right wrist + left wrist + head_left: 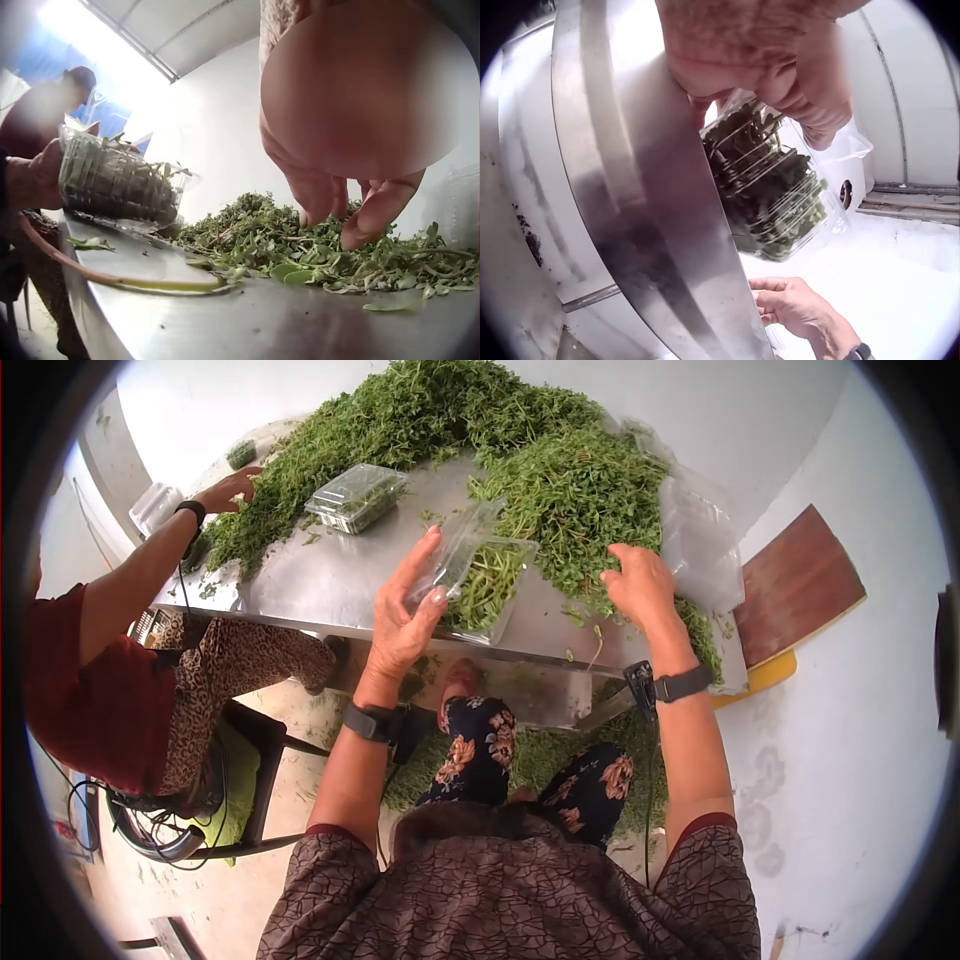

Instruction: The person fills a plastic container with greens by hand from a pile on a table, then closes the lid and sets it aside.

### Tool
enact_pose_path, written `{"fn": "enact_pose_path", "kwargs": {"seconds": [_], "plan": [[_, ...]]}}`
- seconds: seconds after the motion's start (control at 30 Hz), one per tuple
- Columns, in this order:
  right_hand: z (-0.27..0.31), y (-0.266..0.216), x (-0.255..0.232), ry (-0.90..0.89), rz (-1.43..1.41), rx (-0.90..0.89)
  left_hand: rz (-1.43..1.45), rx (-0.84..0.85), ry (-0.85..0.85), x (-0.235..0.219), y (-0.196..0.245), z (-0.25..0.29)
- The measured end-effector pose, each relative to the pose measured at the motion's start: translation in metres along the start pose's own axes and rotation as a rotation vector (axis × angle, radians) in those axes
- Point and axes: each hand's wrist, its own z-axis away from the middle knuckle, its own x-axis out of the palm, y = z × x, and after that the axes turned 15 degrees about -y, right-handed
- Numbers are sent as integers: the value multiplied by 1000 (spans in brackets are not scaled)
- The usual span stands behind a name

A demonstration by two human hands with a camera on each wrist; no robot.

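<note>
My left hand [400,622] grips a clear plastic clamshell box [516,596] at the near table edge, thumb and fingers around its left side. The box's lid stands raised, and green leafy stems [486,588] fill its base. Ridged clear walls of the same box [120,184] show in the right wrist view. My right hand [642,588] is over the right part of a large heap of leafy greens [575,490]. Its fingertips point down at the leaves, thumb and index finger apart in the head view.
A closed box of greens [357,497] stands on the metal table [340,585]. Stacked clear boxes [700,540] are at the right end, beside a reddish-brown board [805,588]. At left, another person's hand [228,490] reaches into the heap. A loose stem [150,283] lies near the edge.
</note>
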Motion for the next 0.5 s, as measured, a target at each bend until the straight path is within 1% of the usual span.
{"fn": "enact_pose_path", "kwargs": {"seconds": [0.03, 0.07, 0.1, 0.13, 0.17, 0.2, 0.27, 0.3, 0.33, 0.37, 0.4, 0.47, 0.5], "plan": [[-5, 4, 4, -10, 51, -41, 40, -64, -4, 0, 1, 1], [-10, 8, 7, -15, 55, -39, 83, -131, -10, 1, 1, 2], [-13, 9, 10, -59, 122, -34, 89, -135, -7, 3, 0, 2], [-17, 10, 11, -101, 189, -31, 56, -93, -14, 4, -1, 2], [-20, 11, 11, -101, 190, -32, 21, -48, -21, 4, -2, 1], [-24, 12, 9, -128, 227, -46, 21, -45, -20, 3, -1, 1], [-26, 15, 5, -155, 267, -60, -73, -37, -42, 0, 0, 0], [-25, 12, 0, -90, 189, -59, -73, -38, -39, 0, 1, 1], [-24, 10, -5, -30, 111, -59, -35, -81, -22, 0, 1, 2], [-24, 6, -12, -44, 28, -5, 3, -125, -6, 0, 2, 4], [-26, 7, -15, -51, 26, -7, 3, -133, -4, 2, 0, 5], [-29, 8, -21, -111, -404, 39, 137, -17, 35, 7, -7, 3], [-22, -5, -34, -177, -570, 59, 138, 12, 19, 7, -9, 3]]}}
